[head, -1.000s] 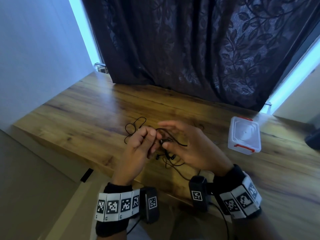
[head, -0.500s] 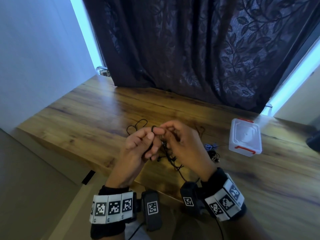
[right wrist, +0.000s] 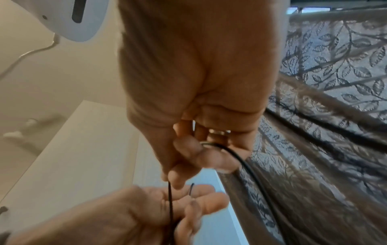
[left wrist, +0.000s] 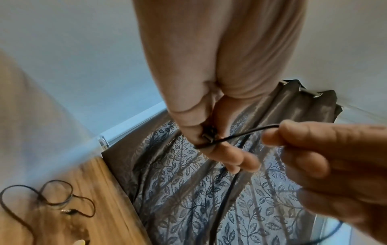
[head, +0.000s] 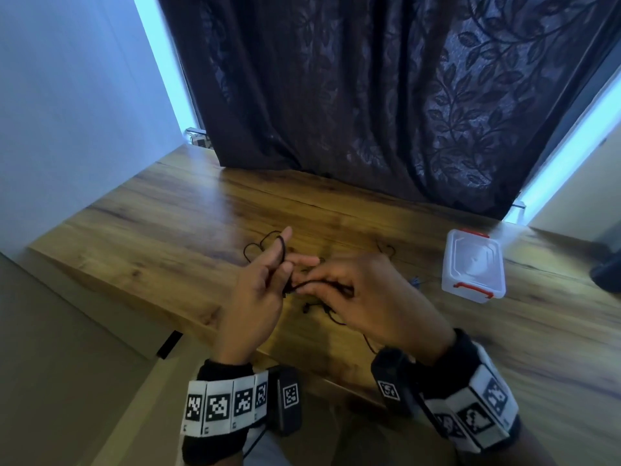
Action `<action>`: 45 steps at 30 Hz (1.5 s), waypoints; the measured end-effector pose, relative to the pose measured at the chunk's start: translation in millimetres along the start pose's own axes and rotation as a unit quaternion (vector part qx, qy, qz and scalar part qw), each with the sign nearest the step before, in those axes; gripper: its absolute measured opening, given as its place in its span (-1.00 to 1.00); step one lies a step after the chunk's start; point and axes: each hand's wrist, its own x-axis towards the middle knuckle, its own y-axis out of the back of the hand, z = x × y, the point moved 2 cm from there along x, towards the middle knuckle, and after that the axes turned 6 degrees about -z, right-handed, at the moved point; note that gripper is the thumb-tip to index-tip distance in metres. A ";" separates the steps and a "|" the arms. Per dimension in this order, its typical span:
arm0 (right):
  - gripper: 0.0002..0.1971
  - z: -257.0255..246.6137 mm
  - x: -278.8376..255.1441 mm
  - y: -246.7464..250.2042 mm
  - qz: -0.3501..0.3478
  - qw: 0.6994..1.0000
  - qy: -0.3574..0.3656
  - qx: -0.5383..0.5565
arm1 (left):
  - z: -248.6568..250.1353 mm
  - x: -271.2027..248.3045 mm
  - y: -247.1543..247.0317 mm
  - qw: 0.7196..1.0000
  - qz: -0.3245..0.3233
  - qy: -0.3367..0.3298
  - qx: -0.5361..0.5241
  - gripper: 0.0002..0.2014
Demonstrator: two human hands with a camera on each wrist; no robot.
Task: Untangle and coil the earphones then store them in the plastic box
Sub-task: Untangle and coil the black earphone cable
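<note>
The black earphones (head: pixel 311 309) hang tangled between both hands above the wooden table (head: pixel 161 237). My left hand (head: pixel 268 280) points its fingers up, with the cable looped over the index finger. In the left wrist view its thumb and fingers (left wrist: pixel 226 155) pinch a small earphone part with the cable (left wrist: pixel 240 135). My right hand (head: pixel 356 294) pinches a strand drawn taut from the left hand, and more cable (right wrist: pixel 254 172) trails from its fingers. The clear plastic box (head: pixel 473 264) with red latches stands lidded to the right, apart from both hands.
A loose loop of cable (head: pixel 255 248) lies on the table behind the left hand. A small blue item (head: pixel 416 281) lies between the right hand and the box. A dark curtain (head: pixel 369 95) hangs behind the table, and a dark object (head: pixel 608 274) sits at the far right.
The left hand's fingers have straightened upward with the cable over the index finger. The right hand has shifted right and pulled a strand taut between the hands.
</note>
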 end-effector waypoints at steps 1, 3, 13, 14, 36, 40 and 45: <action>-0.87 0.8 4.2 7.4 0.025 1.000 0.003 -0.010 | 1.2 -0.7 -1.4 1.000 -0.009 0.007 -0.010 -0.58; -0.90 3.4 12.2 19.0 0.067 0.997 0.004 -0.025 | 4.6 -2.4 -5.0 0.997 -0.040 0.017 -0.056 -0.61; -0.92 35.0 30.6 17.9 0.198 0.968 -0.078 0.131 | 12.3 -4.8 -7.9 0.983 -0.113 0.025 -0.141 -0.67; -0.96 37.8 27.9 9.7 0.176 0.967 -0.103 0.151 | 13.0 -5.1 -6.8 0.984 -0.106 0.017 -0.139 -0.68; -0.92 24.9 33.6 30.9 0.130 0.990 -0.029 0.036 | 11.4 -2.6 -6.4 0.984 -0.104 0.050 -0.136 -0.58; -0.85 38.4 33.3 0.9 0.099 0.982 -0.096 0.130 | 12.4 -3.9 -4.5 0.979 -0.109 0.025 -0.170 -0.58; -0.75 27.0 4.7 -62.7 -0.063 0.966 -0.110 0.227 | 7.5 -1.9 0.9 0.985 -0.085 -0.003 -0.147 -0.45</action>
